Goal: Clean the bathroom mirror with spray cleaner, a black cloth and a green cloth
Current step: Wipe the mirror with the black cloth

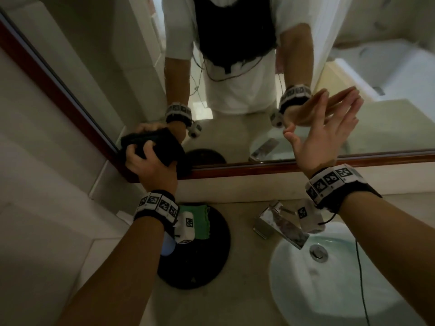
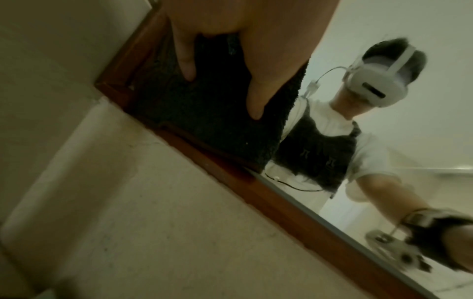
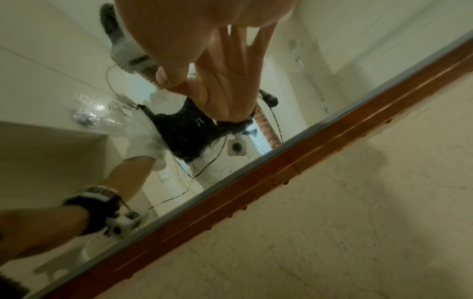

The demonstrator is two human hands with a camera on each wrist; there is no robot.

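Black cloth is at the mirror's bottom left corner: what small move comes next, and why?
Probably sweep the black cloth rightward along the bottom edge of the mirror. The left hand grips it at the frame corner, and droplets show on the glass near the flat right hand.

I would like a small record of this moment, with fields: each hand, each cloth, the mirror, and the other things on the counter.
left hand: grips the black cloth, pressing it at the mirror's lower left corner
right hand: fingers straight, flat against the glass
black cloth: bunched, over the glass and the wooden frame
green cloth: lies on a round black tray, on the counter
mirror: droplets visible in the right wrist view
sink: right of the tray, below the faucet
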